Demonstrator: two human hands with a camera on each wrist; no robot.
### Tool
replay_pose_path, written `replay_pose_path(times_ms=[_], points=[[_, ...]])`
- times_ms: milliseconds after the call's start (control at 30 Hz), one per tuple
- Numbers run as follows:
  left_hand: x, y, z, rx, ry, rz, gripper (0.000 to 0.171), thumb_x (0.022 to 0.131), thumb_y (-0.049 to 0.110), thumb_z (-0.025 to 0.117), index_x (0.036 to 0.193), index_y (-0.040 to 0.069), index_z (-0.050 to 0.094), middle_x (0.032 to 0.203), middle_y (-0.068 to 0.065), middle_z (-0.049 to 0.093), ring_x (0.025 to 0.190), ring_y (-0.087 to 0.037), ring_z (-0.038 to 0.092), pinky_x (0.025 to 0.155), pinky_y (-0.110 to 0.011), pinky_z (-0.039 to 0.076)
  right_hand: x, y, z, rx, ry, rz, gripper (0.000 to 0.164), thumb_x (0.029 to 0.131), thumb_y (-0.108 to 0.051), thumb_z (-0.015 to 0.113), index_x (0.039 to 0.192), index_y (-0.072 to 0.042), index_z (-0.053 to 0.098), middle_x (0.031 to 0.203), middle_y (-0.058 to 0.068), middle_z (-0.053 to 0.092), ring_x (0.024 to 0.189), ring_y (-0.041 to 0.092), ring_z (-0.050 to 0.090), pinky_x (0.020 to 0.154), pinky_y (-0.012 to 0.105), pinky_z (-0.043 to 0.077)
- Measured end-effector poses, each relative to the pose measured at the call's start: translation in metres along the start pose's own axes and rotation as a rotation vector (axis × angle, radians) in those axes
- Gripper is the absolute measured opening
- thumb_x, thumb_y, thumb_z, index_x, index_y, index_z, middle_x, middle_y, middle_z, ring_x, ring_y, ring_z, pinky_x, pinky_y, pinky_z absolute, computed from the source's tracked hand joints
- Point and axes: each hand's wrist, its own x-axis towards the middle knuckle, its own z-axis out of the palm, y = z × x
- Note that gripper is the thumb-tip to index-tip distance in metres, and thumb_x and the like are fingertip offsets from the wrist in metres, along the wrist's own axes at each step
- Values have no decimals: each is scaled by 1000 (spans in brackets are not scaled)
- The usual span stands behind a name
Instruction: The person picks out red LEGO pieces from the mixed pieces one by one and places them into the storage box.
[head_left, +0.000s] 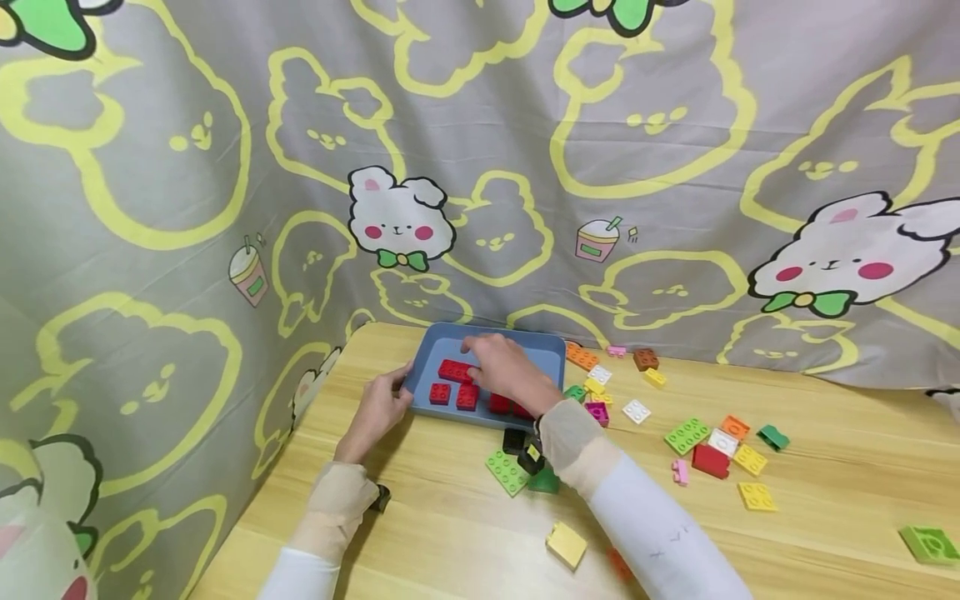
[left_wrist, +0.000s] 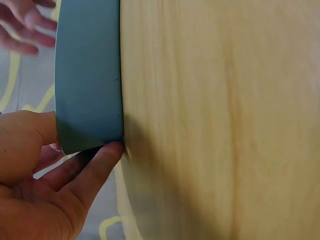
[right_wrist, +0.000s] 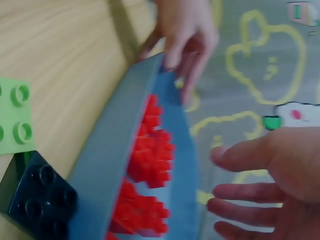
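Note:
A blue tray (head_left: 490,332) lies on the wooden table, with several red toy bricks (head_left: 454,370) inside it. My left hand (head_left: 377,410) grips the tray's near-left corner. In the left wrist view its thumb is at the rim and its fingers reach the lower edge of the tray wall (left_wrist: 90,75). Over the tray hovers my right hand (head_left: 502,367), partly covering the bricks. The right wrist view has its fingers (right_wrist: 247,194) spread and loosely extended, holding nothing, beside the red bricks (right_wrist: 150,155).
Just in front of the tray are black bricks (head_left: 514,441), a light green brick (head_left: 507,472) and a dark green piece (head_left: 543,480). Mixed coloured bricks, including a green one (head_left: 686,435), lie scattered to the right. A yellow brick (head_left: 566,545) sits nearer. Patterned curtain (head_left: 495,167) hangs behind and left.

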Motion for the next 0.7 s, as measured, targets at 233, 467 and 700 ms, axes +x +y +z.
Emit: replay_pose_path(times_ms=[233,467,700], points=[[-1,-1,-1,-4,-14,-6,59,86,-5,55,144,2,50,131,-25,60,104,-27,60,75,-36,52,-42,1,-27,0,55,-4,34,89,-18,68,122,-13,67,117,5,68,70,13,58,61,27,50],[-1,0,1,1,-12,-10,59,86,-4,55,144,3,50,128,-25,61,104,-28,62,76,-38,54,-83,18,-32,2,126,-31,33,89,-16,69,122,-10,67,116,6,67,84,18,64,67,31,56],[-1,0,0,-2,-12,-18,59,86,-5,54,144,3,49,130,-25,60,102,-28,61,74,-36,53,-124,45,-42,38,145,35,38,90,-17,69,127,-11,64,125,8,65,82,19,64,70,39,57]])
